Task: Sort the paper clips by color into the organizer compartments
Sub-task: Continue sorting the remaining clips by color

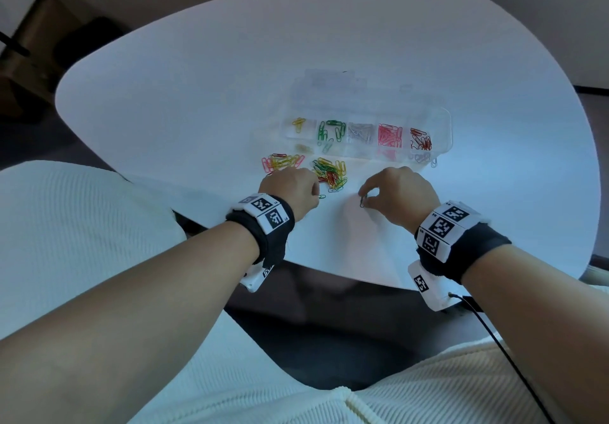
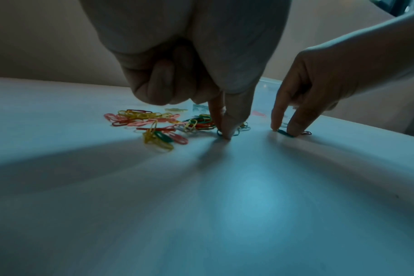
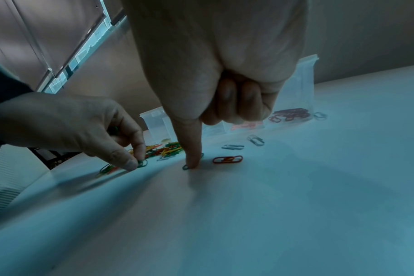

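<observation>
Pinching green clip (image 1: 321,196): left hand (image 1: 290,189) fingers | right hand (image 1: 398,192) fingers: pinching another green clip (image 1: 363,200)

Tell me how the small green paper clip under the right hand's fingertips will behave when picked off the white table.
The small green paper clip lies flat on the smooth white table, so it probably slides rather than lifts. It looks thin and light. The right hand likely needs to pinch an edge.

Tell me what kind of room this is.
Probably a home or office sitting area, though little of the room shows. A rounded white table holds a clear organizer and loose paper clips; cabinet panels stand behind.
</observation>
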Demonstrator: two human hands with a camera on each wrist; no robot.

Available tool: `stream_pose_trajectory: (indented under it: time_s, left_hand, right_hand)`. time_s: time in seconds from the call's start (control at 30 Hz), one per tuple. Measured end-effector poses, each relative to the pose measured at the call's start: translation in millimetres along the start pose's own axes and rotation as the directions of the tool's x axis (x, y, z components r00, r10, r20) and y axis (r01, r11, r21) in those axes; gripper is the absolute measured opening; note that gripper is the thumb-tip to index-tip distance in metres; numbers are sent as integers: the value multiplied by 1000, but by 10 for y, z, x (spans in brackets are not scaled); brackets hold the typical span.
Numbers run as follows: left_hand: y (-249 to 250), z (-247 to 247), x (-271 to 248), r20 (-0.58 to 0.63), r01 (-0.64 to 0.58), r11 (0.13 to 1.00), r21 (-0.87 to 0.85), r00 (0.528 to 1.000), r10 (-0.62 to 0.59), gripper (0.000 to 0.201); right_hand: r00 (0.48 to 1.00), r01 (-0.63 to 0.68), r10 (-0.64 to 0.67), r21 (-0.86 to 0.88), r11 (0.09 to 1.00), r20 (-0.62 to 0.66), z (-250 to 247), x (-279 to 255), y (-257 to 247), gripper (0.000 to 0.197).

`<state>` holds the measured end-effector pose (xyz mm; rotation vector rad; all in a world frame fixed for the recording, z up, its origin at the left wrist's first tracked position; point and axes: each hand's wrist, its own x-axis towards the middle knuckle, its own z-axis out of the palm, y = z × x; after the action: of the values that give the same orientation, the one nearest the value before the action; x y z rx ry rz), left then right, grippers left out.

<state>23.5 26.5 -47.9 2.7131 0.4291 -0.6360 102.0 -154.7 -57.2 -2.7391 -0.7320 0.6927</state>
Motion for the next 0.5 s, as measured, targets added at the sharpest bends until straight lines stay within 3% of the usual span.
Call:
stream_pose_trajectory:
  time_s: [0.13, 0.23, 0.37, 0.5]
  left_hand:
    - [20, 61, -45, 55, -1, 1000, -16, 998, 2, 14]
    - [62, 43, -62, 57, -22, 984, -177, 998, 33, 21]
    - [168, -249, -72, -30, -72, 859, -507, 997, 66, 34]
    - [158, -669, -69, -121, -175, 820, -545, 984, 130, 38]
  right_hand:
    - [1000, -15, 15, -20, 1000, 4, 55, 14, 12, 7]
    - [1000, -17, 17, -38, 999, -3, 49, 15, -6, 15]
    - [999, -35, 35, 9, 999, 5, -74, 47, 6, 21]
    - [996, -60, 63, -44, 997, 67, -86, 16, -10, 12]
